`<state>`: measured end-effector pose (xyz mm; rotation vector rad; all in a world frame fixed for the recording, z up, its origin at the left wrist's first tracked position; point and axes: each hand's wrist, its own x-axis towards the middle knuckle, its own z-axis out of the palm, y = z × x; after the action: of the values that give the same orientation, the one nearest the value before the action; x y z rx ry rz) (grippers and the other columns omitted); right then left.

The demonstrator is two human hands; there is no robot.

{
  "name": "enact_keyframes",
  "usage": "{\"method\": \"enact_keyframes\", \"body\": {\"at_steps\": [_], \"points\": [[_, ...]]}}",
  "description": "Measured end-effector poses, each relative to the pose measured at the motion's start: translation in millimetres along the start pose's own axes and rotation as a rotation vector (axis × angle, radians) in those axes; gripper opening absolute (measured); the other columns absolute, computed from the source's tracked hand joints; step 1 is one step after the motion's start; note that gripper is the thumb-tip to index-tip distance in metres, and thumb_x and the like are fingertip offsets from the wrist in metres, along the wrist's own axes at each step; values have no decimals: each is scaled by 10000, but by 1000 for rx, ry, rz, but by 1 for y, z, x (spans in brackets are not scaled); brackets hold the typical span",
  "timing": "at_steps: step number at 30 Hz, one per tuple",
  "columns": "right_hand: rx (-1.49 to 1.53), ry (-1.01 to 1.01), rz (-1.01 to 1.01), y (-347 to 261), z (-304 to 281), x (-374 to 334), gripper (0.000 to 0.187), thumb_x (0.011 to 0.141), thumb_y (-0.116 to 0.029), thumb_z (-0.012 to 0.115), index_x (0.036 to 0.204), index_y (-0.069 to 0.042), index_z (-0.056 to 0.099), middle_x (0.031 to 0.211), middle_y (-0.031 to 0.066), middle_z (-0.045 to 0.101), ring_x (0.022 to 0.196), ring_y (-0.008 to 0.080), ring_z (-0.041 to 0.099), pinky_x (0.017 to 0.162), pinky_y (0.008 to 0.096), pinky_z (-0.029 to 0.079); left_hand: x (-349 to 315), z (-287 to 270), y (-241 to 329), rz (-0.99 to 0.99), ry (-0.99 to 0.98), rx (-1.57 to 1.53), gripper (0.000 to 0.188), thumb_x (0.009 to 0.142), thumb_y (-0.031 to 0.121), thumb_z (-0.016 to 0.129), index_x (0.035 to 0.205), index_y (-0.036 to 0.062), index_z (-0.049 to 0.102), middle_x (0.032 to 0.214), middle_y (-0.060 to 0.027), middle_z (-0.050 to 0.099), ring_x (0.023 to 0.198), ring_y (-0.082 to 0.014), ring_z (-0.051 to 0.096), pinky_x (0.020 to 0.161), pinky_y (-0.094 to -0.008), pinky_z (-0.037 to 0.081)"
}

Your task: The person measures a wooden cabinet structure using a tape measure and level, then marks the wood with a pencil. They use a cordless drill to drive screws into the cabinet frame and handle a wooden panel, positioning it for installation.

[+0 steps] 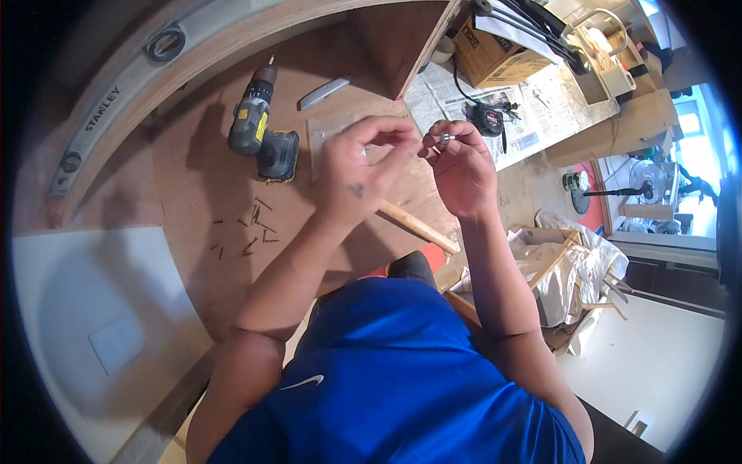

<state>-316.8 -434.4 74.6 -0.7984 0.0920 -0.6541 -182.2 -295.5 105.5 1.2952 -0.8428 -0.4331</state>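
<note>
My right hand (466,172) pinches a small silvery metal fitting (444,138) between thumb and fingers. Close beside it, my left hand (359,168) is curled with thumb and fingertips together, near the fitting; whatever they may grip is too small to make out. Under the left hand lies a clear plastic bag (315,143), partly covered. A wooden tool handle (417,226) sticks out below both hands, its other end hidden by the left hand. Left of the hands a cordless drill (251,116) rests on the wooden board (185,185). Several loose screws (259,226) are scattered nearer me.
A utility knife (323,93) lies beyond the left hand. The long spirit level (127,89) rests along a wooden edge at far left. On the right, a newspaper-covered surface (533,116) carries a tape measure (488,121) and a cardboard box (495,56). A white panel (100,286) sits at lower left.
</note>
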Motion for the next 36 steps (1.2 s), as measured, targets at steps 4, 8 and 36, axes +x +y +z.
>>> {"method": "enact_keyframes", "body": {"at_steps": [4,8,36], "points": [[-75,57,-43,-7,2,0,200,967,20,654,1161,-18,682,1250,151,676,1099,237,673,953,397,543,8,21,-4,-116,-95,-129,212,956,2,752,1162,-41,729,1044,-83,763,973,-136,729,888,-281,585],[-127,6,-46,-14,-17,8,211,950,59,685,1147,-2,726,1256,143,683,1127,227,672,949,386,550,12,36,-26,-67,-93,-163,239,970,9,744,1202,-44,717,1069,-94,765,973,-151,738,897,-290,593],[-427,112,-44,-57,-33,168,406,930,-255,798,1259,-44,688,1125,138,762,1024,291,729,901,462,567,169,86,-71,213,341,-311,202,1023,91,720,1183,-32,722,970,-52,760,860,-105,713,773,-235,583]]}}
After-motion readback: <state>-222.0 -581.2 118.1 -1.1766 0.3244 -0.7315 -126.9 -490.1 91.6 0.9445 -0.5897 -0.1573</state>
